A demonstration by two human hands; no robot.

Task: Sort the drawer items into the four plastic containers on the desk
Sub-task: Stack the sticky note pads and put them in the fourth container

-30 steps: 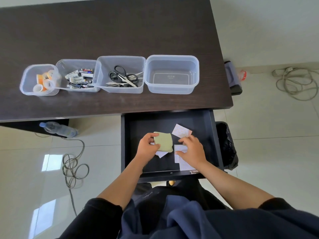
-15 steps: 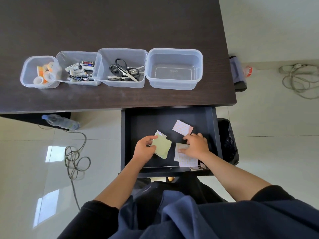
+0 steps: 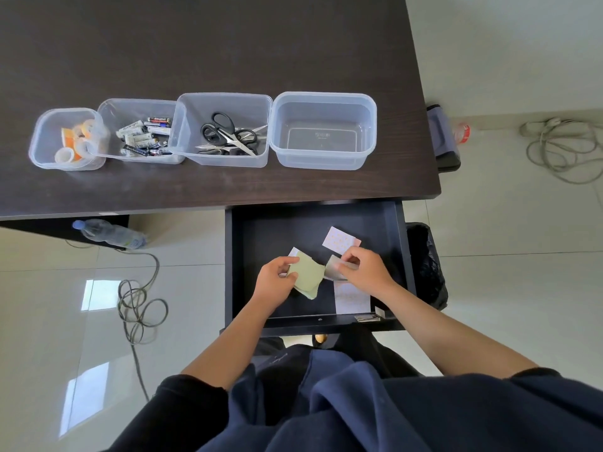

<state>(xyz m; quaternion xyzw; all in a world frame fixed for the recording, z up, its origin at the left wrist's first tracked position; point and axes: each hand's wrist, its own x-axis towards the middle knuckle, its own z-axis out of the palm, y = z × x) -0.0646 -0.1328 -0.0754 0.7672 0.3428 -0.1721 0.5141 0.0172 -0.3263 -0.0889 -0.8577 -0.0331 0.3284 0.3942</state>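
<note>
A person seated at a dark desk (image 3: 228,44) reaches both hands into an open black drawer (image 3: 261,236) pulled out below the desk's front edge. The left hand (image 3: 273,279) grips a pale green pad of sticky notes (image 3: 308,276), thumb on top and fingers curled beneath it, holding it tilted above the drawer floor. Just beside it, the right hand (image 3: 364,269) pinches a greyish paper slip (image 3: 332,268) whose near edge meets the green pad. A white sheet (image 3: 352,298) lies flat on the drawer floor under the right wrist, and a pink-dotted card (image 3: 341,240) rests farther back, just beyond the right fingers. A small white corner (image 3: 293,252) pokes out behind the green pad.

On the desk, four clear plastic containers stand in a row, well apart from the hands. From the left: the tape container (image 3: 42,151) with tape rolls (image 3: 76,141), the battery container (image 3: 107,109) with batteries (image 3: 143,138), the scissors container (image 3: 189,106) with black-handled scissors (image 3: 225,132), and the rightmost container (image 3: 372,132), which holds nothing.

On the tiled floor lie a water bottle (image 3: 111,234), a coiled cable (image 3: 140,308) and a black-lined bin (image 3: 427,265) beside the drawer.
</note>
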